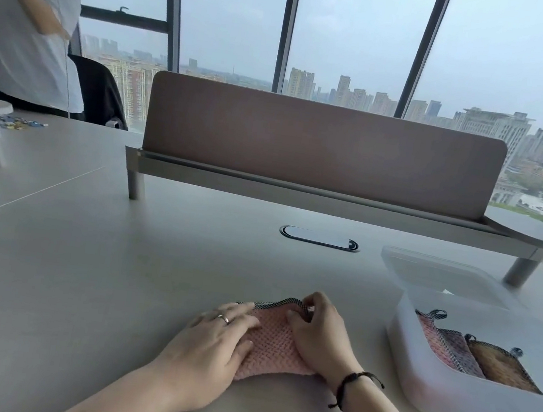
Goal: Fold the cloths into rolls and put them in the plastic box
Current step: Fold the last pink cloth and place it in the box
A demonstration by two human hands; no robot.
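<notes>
The pink cloth (274,343) lay flat on the counter (116,272), unrolled. The left hand (214,340) pressed it with straight fingers; the right hand (319,333) pinched its far edge. Three rolls (471,353) already sat in the box (445,394).

Two hands (210,343) (318,336), one pink cloth (274,344), three rolled cloths (436,334) (460,350) (501,367), one plastic box (438,394).

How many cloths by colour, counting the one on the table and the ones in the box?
Pink cloth on the table, under the left hand and right hand: 1
Pink roll in the plastic box: 1
Mauve roll: 1
Brown roll: 1
Total: 4
</notes>
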